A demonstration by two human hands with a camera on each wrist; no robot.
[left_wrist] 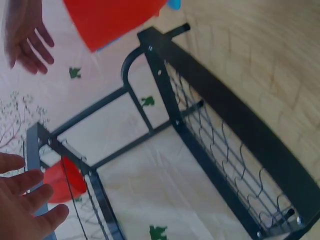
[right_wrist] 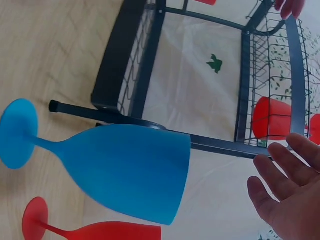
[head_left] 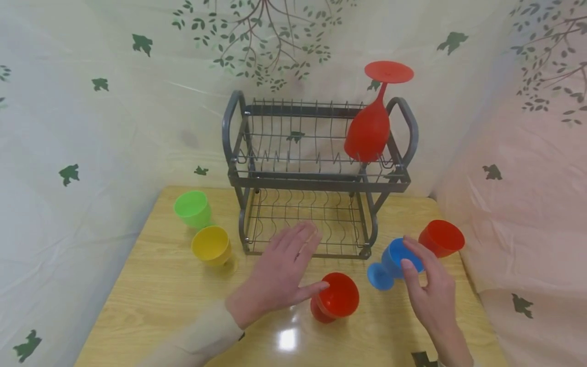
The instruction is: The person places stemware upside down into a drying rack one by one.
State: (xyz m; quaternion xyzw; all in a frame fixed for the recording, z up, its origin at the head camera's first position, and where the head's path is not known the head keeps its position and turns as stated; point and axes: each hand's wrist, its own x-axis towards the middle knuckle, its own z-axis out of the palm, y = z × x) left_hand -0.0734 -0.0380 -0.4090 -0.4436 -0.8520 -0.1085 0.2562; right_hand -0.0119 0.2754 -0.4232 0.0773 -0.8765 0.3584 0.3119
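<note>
My left hand [head_left: 284, 270] hovers with fingers extended in front of the dish rack, its thumb overlapping the rim of a red goblet [head_left: 341, 298] in the head view. That goblet's side [left_wrist: 115, 20] fills the top of the left wrist view. To the right, my right hand [head_left: 431, 290] hangs over a blue goblet [head_left: 390, 257], fingers loosely bent and holding nothing. In the right wrist view, a gap separates this hand [right_wrist: 295, 190] from the upright blue goblet [right_wrist: 130, 170]. Another red goblet [head_left: 382, 112] rests upside down on the rack's upper tier, at its right end.
A two-tier dark dish rack [head_left: 316, 181] stands at the back of the wooden table [head_left: 151, 295]. Left of it are a green goblet [head_left: 192, 209] and a yellow goblet [head_left: 212, 245]. A red goblet [head_left: 442, 238] stands near the right edge. Patterned sheeting [head_left: 114, 127] surrounds the table.
</note>
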